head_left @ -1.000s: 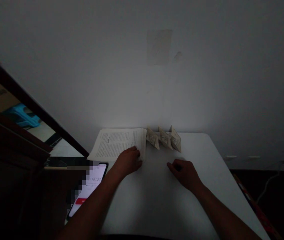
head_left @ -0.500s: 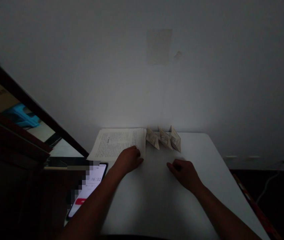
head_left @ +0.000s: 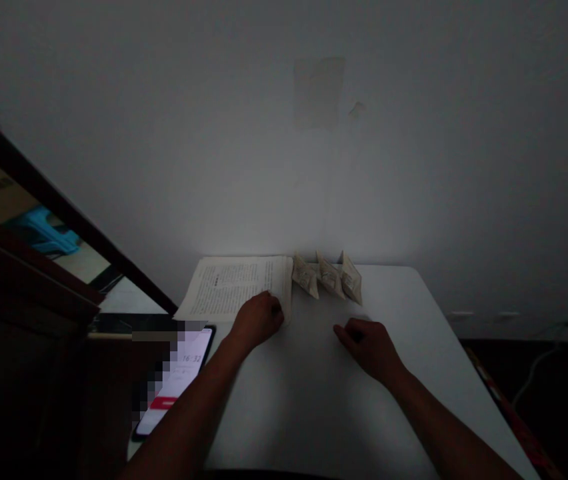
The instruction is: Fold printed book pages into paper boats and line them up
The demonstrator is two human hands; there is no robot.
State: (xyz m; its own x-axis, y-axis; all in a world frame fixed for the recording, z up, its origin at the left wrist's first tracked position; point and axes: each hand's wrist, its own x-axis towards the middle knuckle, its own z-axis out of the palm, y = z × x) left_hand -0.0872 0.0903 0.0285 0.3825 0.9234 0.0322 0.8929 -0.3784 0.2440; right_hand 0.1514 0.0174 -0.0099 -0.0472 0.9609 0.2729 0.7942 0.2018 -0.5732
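My left hand [head_left: 260, 317] rests over the lower right part of an open printed book [head_left: 224, 283], its fingers curled and thumb tucked in, with nothing visible in it. To the right, on the white table, lies my right hand [head_left: 370, 343]. Its fingers are loosely curled and the thumb points toward the left; I see nothing held. Three folded paper boats stand in a row beyond the hands: a left boat [head_left: 306, 277], a middle boat [head_left: 331, 277] and a right boat [head_left: 352, 279]. The left boat is close beside the book's right edge.
A lit phone [head_left: 184, 373] lies at the left edge of the white table [head_left: 309, 400], partly behind my left forearm. A grey wall [head_left: 244, 147] rises behind the table. At left are a dark-framed mirror [head_left: 89, 230] and dark furniture. A white cable [head_left: 534, 367] hangs at right.
My left thumb has drawn in against the curled fingers, where it stuck out to the right before. My right hand, the book and the paper boats stay in place.
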